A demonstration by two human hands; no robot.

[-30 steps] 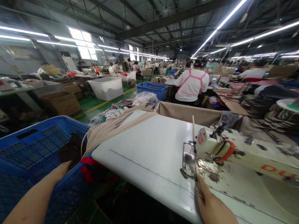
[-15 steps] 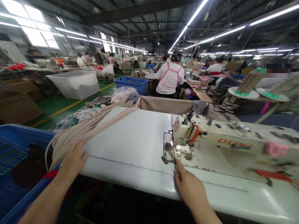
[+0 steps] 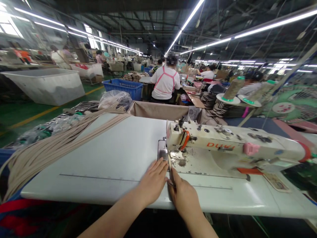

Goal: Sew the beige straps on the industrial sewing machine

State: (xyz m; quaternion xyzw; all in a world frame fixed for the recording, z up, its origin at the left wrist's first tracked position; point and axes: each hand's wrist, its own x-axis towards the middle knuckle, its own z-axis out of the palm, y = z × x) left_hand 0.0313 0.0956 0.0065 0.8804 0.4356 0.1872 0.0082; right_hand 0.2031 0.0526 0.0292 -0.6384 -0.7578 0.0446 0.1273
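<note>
A white sewing machine stands on the pale table. A narrow beige fabric strip runs toward me from beside its needle area. My right hand is closed on the near end of this strip, and a small dark metal piece, too hidden to name, shows by its fingers. My left hand lies beside the strip, fingers stretched out flat over the near part of the shiny metal plate. A bundle of long beige strips drapes over the table's left side.
A beige cloth-lined bin stands behind the table. Beyond it are a blue basket and a seated person in a white top. Thread cones and a green fan stand at right. A ruler line marks the table's front.
My left hand has moved right, from the strip bundle to the plate beside the machine. My right hand stays on the strip. The view has turned to the right.
</note>
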